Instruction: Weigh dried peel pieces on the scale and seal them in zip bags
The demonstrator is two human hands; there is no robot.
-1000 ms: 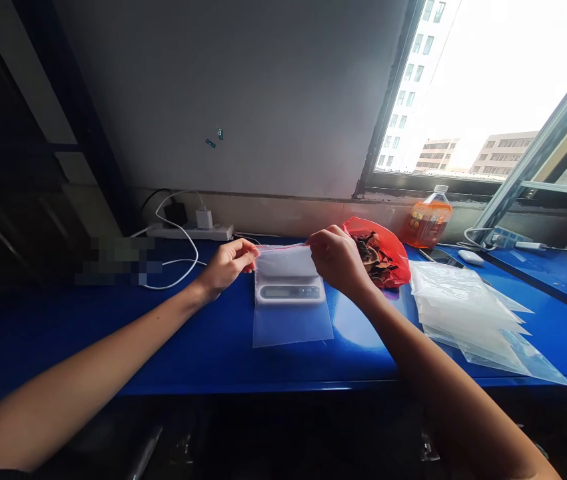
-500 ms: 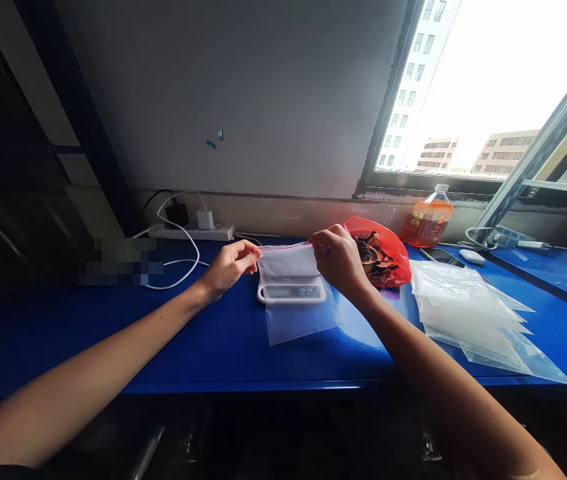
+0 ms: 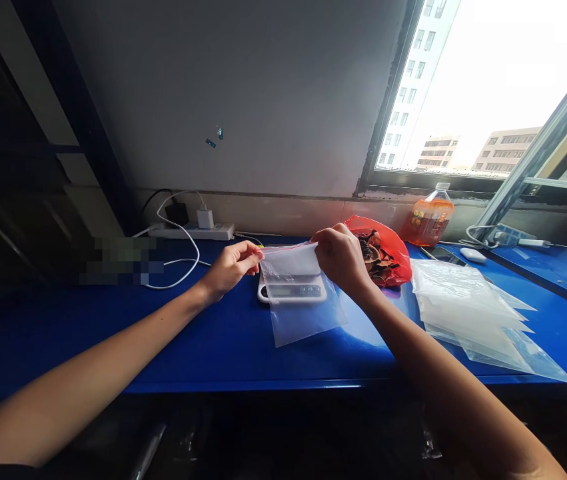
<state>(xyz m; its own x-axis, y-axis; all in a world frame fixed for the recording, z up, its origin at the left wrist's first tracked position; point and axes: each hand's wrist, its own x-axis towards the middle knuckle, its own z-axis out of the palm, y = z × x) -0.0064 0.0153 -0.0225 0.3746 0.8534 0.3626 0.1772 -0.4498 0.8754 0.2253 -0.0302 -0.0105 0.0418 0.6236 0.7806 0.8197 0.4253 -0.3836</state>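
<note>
A clear zip-lock bag [image 3: 303,321] hangs between my two hands, its red-lined top edge stretched taut. My left hand [image 3: 233,268] pinches the top left corner. The top right corner is gripped in my closed right hand [image 3: 342,260]. Behind the bag, a white kitchen scale [image 3: 262,293] sits on the blue table, its display showing through the plastic. Just beyond my right hand stands an open red plastic bag [image 3: 397,248] holding dark dried slices [image 3: 377,255], partly hidden by that hand.
A stack of clear plastic bags [image 3: 468,307] lies at the right of the blue table [image 3: 203,353]. Behind are an orange drink bottle [image 3: 430,217], a phone [image 3: 443,255] and a white mouse [image 3: 472,255]. A power strip [image 3: 218,232] with white cables runs along the wall.
The zip-lock bag's lower end has swung slightly to the right. Both hands keep their hold on its top corners and have barely moved.
</note>
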